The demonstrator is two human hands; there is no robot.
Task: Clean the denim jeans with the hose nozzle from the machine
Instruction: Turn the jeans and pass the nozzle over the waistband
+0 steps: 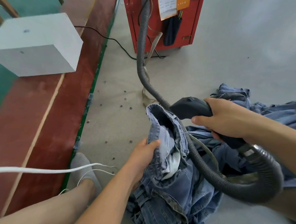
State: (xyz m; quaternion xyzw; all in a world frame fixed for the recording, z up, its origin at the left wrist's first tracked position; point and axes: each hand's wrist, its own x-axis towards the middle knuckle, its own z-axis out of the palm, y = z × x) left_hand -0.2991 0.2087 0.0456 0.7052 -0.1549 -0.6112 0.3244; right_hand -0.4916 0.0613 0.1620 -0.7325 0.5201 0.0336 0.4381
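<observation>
Blue denim jeans [166, 188] lie bunched on the floor in front of me, with the waistband [154, 118] lifted and held open. My left hand [145, 155] grips the waistband edge, thumb on the fabric. My right hand [227, 119] is wrapped around the black hose nozzle [189, 107], whose tip points into the open waist. A grey ribbed hose [142, 49] runs from the red machine [162, 20] down across the jeans and loops back to the nozzle handle.
More denim [278, 113] is heaped at the right. A white block [37, 44] sits on a red-brown board [48, 116] at the left. A black cable [116, 42] crosses the grey floor. White cord [41, 171] lies by my socked foot [84, 170].
</observation>
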